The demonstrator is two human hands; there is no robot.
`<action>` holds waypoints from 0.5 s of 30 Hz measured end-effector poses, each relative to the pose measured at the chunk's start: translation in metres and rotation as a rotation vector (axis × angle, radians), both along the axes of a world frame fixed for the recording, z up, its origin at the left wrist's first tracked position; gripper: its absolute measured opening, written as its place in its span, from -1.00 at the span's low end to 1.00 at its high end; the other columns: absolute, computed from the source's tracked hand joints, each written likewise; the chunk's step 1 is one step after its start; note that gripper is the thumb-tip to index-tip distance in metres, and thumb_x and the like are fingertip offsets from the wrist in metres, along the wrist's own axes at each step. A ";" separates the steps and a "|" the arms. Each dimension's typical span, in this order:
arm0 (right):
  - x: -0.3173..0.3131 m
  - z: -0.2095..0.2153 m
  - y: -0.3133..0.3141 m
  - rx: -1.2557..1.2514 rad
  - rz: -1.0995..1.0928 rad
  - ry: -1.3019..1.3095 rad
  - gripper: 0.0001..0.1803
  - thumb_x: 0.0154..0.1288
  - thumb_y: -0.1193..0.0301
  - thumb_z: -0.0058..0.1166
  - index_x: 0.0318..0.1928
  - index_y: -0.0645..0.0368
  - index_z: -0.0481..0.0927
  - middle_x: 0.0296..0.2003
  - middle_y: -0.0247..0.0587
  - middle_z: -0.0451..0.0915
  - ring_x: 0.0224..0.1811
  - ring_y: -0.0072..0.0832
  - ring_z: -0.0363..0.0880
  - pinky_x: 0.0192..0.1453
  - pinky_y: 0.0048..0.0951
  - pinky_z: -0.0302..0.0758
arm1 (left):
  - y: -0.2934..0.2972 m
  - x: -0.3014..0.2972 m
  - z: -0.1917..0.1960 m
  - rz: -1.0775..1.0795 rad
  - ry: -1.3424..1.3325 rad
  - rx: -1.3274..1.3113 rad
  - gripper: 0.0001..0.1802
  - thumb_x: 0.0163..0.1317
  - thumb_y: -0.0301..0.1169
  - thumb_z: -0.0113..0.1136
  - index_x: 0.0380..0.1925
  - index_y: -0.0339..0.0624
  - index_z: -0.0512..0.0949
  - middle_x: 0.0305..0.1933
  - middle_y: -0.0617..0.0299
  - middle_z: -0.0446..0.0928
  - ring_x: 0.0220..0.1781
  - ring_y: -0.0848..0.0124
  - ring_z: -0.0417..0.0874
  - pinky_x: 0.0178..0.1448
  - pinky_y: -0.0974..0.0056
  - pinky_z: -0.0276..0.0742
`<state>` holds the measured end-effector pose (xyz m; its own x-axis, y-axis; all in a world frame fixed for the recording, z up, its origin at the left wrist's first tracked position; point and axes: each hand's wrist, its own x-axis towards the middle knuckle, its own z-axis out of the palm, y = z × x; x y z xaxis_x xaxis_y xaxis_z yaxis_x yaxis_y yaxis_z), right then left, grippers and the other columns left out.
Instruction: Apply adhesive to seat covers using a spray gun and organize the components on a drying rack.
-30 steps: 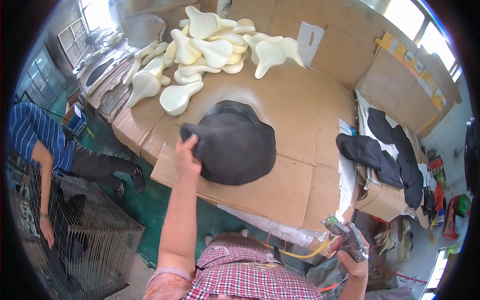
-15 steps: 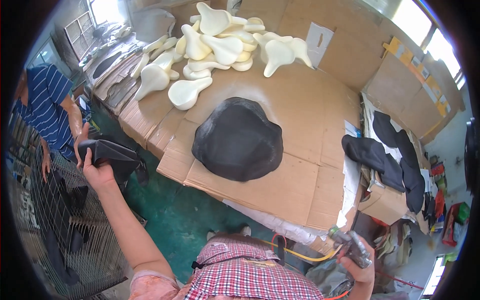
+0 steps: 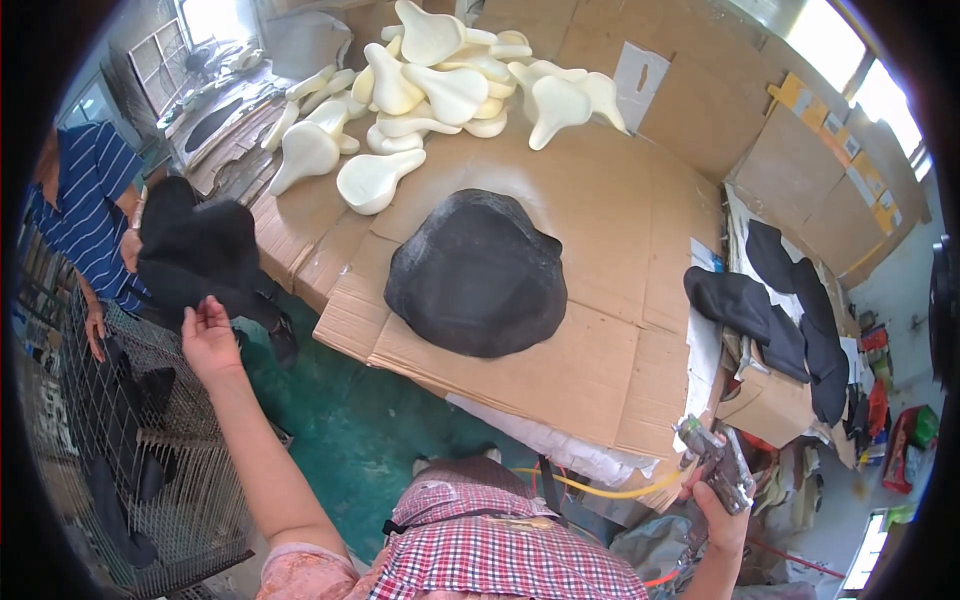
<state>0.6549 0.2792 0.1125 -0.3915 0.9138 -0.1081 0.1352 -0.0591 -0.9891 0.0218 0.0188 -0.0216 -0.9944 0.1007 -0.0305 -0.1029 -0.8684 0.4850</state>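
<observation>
My left hand [image 3: 209, 340] is stretched out at the left, fingers apart and slightly curled, with nothing gripped in it. Its fingertips are just below the lower edge of a black saddle-shaped cover [image 3: 200, 250]; whether they touch it I cannot tell. A co-worker's hand [image 3: 131, 248] holds that cover from its left side. At the lower right, my right hand [image 3: 717, 515] is wrapped round a metal spray gun [image 3: 718, 465]. A black, rounded cover piece [image 3: 475, 280] lies on the cardboard-covered table [image 3: 600, 370] in front of me, with whitish dust on its left edge.
Many cream foam bicycle saddles [image 3: 450, 95] are heaped at the table's far side. More black covers [image 3: 735, 305] hang over a box at the right. A wire rack [image 3: 190, 475] stands at lower left. A yellow hose [image 3: 610, 492] runs below the table's front edge.
The black cover has left my left hand and now hangs opened out in the co-worker's hand. My left hand has dropped slightly and opened. The spray gun has risen a little.
</observation>
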 end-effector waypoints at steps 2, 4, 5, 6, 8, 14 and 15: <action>0.009 -0.003 -0.007 -0.037 0.001 -0.030 -0.32 -0.01 0.58 0.18 0.18 0.39 0.27 -0.42 -0.20 0.51 -0.41 -0.52 0.52 -0.26 -0.47 0.55 | 0.050 0.039 -0.001 0.039 -0.013 -0.154 -0.80 0.18 -0.50 0.11 -0.18 -0.27 0.44 -0.31 0.11 0.52 -0.28 0.25 0.58 -0.16 0.24 0.60; 0.011 0.000 -0.009 -0.118 0.081 -0.050 -0.34 -0.02 0.62 0.18 0.16 0.41 0.29 -0.42 -0.18 0.52 -0.39 -0.52 0.52 -0.24 -0.46 0.54 | 0.088 0.072 -0.010 -0.016 -0.017 -0.340 -0.79 0.16 -0.52 0.12 -0.18 -0.22 0.45 -0.35 0.15 0.51 -0.33 0.32 0.58 -0.21 0.27 0.59; 0.009 0.003 -0.010 -0.118 0.076 -0.052 -0.34 -0.02 0.62 0.18 0.16 0.41 0.29 -0.42 -0.18 0.52 -0.39 -0.52 0.52 -0.24 -0.46 0.54 | 0.106 0.085 -0.022 -0.069 -0.027 -0.425 -0.78 0.15 -0.53 0.13 -0.17 -0.20 0.45 -0.36 0.17 0.50 -0.36 0.36 0.58 -0.25 0.30 0.58; 0.005 0.005 -0.009 -0.139 0.131 -0.038 -0.33 -0.03 0.62 0.19 0.16 0.41 0.29 -0.41 -0.16 0.53 -0.39 -0.50 0.52 -0.23 -0.44 0.54 | 0.124 0.093 -0.041 -0.135 -0.025 -0.517 -0.77 0.14 -0.55 0.13 -0.17 -0.18 0.46 -0.38 0.21 0.51 -0.42 0.40 0.56 -0.30 0.33 0.56; -0.008 0.010 -0.006 -0.138 0.194 0.047 -0.35 -0.06 0.59 0.20 0.13 0.41 0.32 -0.40 -0.15 0.54 -0.39 -0.47 0.53 -0.23 -0.43 0.51 | 0.161 0.112 -0.081 -0.271 -0.018 -0.744 -0.74 0.12 -0.57 0.14 -0.15 -0.18 0.47 -0.41 0.25 0.50 -0.48 0.47 0.53 -0.37 0.40 0.52; -0.024 0.013 0.006 -0.027 0.173 0.090 -0.40 -0.09 0.58 0.17 0.08 0.40 0.37 -0.41 -0.17 0.54 -0.38 -0.49 0.52 -0.25 -0.48 0.47 | 0.232 0.155 -0.158 -0.333 0.366 -1.494 -0.63 0.03 -0.46 0.20 -0.10 -0.23 0.51 -0.34 0.16 0.50 -0.34 0.29 0.57 -0.19 0.26 0.52; -0.019 0.013 0.008 -0.045 0.205 0.016 -0.39 -0.08 0.59 0.17 0.08 0.39 0.38 -0.41 -0.17 0.54 -0.38 -0.50 0.52 -0.25 -0.49 0.47 | 0.241 0.167 -0.154 -0.288 0.426 -1.681 -0.64 0.02 -0.45 0.19 -0.11 -0.19 0.51 -0.28 0.13 0.49 -0.25 0.23 0.57 -0.13 0.19 0.50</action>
